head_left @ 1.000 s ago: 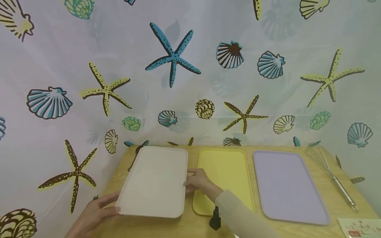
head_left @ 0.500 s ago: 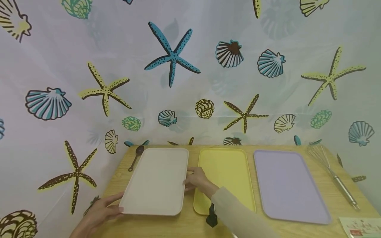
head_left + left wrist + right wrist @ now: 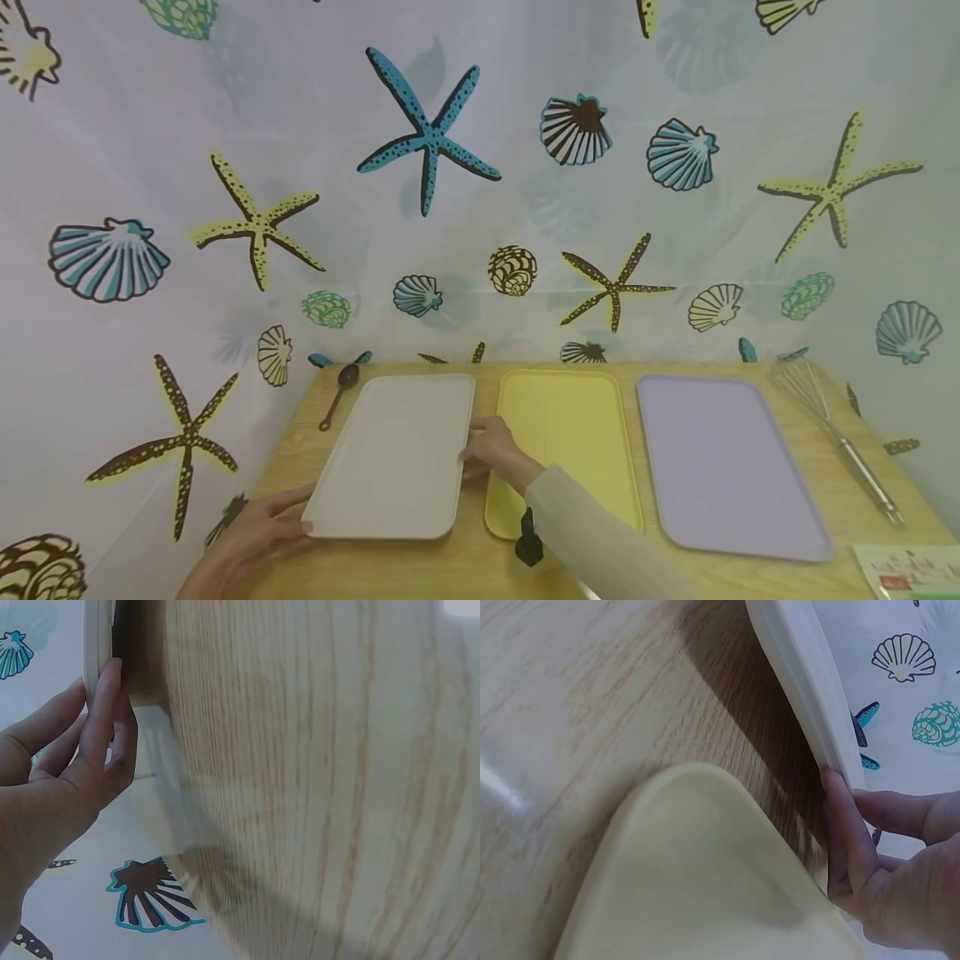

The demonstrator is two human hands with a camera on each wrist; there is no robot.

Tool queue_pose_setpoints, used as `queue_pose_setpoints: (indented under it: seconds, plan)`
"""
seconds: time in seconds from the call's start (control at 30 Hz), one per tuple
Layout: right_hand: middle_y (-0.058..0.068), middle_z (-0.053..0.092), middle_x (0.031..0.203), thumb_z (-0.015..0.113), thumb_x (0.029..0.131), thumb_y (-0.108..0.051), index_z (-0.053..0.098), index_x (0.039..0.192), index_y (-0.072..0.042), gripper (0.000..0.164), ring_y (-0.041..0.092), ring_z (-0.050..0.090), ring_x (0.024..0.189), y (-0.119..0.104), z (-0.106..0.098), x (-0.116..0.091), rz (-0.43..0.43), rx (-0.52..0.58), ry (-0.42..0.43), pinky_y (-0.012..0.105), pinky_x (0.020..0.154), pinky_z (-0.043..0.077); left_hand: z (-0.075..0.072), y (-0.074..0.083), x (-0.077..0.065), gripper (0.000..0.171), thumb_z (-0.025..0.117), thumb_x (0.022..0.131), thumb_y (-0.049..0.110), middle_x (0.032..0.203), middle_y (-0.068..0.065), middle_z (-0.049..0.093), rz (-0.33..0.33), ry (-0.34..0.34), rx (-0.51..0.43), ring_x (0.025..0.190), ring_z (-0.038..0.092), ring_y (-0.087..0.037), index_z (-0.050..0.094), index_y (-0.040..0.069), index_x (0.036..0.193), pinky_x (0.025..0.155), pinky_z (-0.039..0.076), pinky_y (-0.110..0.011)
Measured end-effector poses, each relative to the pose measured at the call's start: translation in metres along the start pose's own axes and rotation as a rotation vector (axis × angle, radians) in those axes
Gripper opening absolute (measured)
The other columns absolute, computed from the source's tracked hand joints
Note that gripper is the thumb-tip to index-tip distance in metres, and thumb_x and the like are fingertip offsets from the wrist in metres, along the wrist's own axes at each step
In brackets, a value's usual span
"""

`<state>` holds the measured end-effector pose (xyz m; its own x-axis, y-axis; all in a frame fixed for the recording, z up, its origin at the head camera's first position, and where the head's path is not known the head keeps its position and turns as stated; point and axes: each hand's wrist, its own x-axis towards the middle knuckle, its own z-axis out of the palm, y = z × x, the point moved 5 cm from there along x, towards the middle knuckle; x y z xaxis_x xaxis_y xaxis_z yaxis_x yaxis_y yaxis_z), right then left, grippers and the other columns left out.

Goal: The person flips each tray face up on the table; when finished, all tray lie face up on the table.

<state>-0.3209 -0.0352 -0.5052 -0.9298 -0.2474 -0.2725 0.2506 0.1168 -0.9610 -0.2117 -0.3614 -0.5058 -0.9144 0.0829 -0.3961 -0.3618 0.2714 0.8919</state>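
Note:
A white rectangular tray (image 3: 393, 458) is on the left side, its edge raised a little off the wood in both wrist views. My left hand (image 3: 258, 533) pinches its near left corner, thumb on one face and fingers on the other, as the left wrist view shows of the hand (image 3: 75, 750). On the tray's right edge my right hand (image 3: 491, 450) has a similar pinch; the right wrist view shows thumb and fingers of that hand (image 3: 892, 855) at the rim. Beneath the right forearm lies a yellow tray (image 3: 566, 433), partly covered.
To the right lies a lilac tray (image 3: 727, 467), then a metal whisk (image 3: 847, 450). A dark spoon (image 3: 340, 393) lies at the far left of the wooden table (image 3: 360, 575). A printed packet (image 3: 911, 571) sits at the near right corner. A patterned curtain (image 3: 480, 183) closes off the back.
The white tray has come down and slightly right, both hands keeping hold of it. The dark spoon, partly hidden before, now shows whole. The view has shifted slightly.

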Motion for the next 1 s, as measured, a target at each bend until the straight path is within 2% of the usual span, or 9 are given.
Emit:
queue_pose_setpoints:
  seconds: [0.17,0.3,0.4,0.6,0.77,0.87,0.9,1.0]
  plan:
    - [0.024,0.068,0.087,0.063,0.074,0.023,0.051,0.131,0.011,0.060,0.037,0.070,0.074,0.000,0.003,0.000,0.014,0.006,0.009,0.037,0.056,0.059,0.000,0.001,-0.002,0.072,0.069,0.082,-0.004,0.144,-0.037,0.032,-0.024,0.040,0.035,0.098,0.066,-0.026,0.031,-0.010,0.144,0.085,0.056,-0.040]
    - [0.024,0.067,0.088,0.063,0.076,0.022,0.048,0.134,0.010,0.061,0.036,0.070,0.075,0.002,0.005,0.001,0.032,-0.007,0.014,0.037,0.056,0.059,0.003,0.003,-0.003,0.068,0.063,0.083,-0.010,0.145,-0.037,0.028,-0.031,0.050,0.028,0.100,0.065,-0.028,0.029,-0.015,0.142,0.085,0.055,-0.042]
    - [0.023,0.067,0.087,0.063,0.077,0.022,0.050,0.133,0.009,0.059,0.035,0.070,0.074,0.005,0.006,0.004,0.039,-0.032,0.029,0.036,0.055,0.059,0.006,0.004,-0.003,0.065,0.059,0.081,-0.016,0.144,-0.038,0.029,-0.048,0.091,0.031,0.099,0.064,-0.027,0.031,-0.018,0.139,0.084,0.056,-0.043]
    - [0.021,0.065,0.087,0.064,0.074,0.022,0.055,0.128,0.009,0.056,0.031,0.070,0.067,0.013,0.008,0.011,0.018,-0.092,0.061,0.034,0.052,0.059,0.008,0.005,0.000,0.060,0.057,0.076,-0.018,0.139,-0.037,0.037,-0.088,0.188,0.110,0.092,0.066,-0.025,0.041,-0.019,0.134,0.077,0.058,-0.041]
    - [0.029,0.064,0.094,0.063,0.071,0.023,0.055,0.124,0.013,0.054,0.034,0.069,0.061,0.014,0.010,0.012,-0.009,-0.162,0.080,0.033,0.047,0.057,0.009,0.004,0.001,0.057,0.058,0.073,-0.016,0.134,-0.034,0.045,-0.052,0.212,0.231,0.088,0.063,-0.023,0.046,-0.019,0.129,0.071,0.059,-0.037]
    - [0.031,0.063,0.094,0.062,0.070,0.023,0.056,0.122,0.014,0.053,0.035,0.068,0.060,0.012,0.012,0.009,-0.032,-0.194,0.083,0.033,0.046,0.057,0.010,0.003,0.001,0.057,0.057,0.071,-0.017,0.134,-0.034,0.044,-0.027,0.219,0.284,0.085,0.061,-0.022,0.047,-0.020,0.127,0.067,0.059,-0.034]
    - [0.031,0.064,0.093,0.062,0.069,0.023,0.057,0.121,0.014,0.053,0.035,0.068,0.060,0.012,0.012,0.008,-0.040,-0.205,0.080,0.033,0.046,0.057,0.011,0.002,0.002,0.058,0.056,0.071,-0.019,0.135,-0.035,0.043,-0.033,0.220,0.276,0.083,0.060,-0.022,0.045,-0.021,0.128,0.066,0.059,-0.035]
    - [0.024,0.066,0.080,0.062,0.068,0.023,0.060,0.118,0.012,0.051,0.032,0.068,0.057,0.009,0.013,0.007,-0.056,-0.235,0.073,0.032,0.046,0.057,0.013,0.005,0.002,0.060,0.054,0.069,-0.020,0.135,-0.036,0.041,-0.035,0.241,0.313,0.079,0.057,-0.021,0.044,-0.021,0.128,0.063,0.057,-0.033]
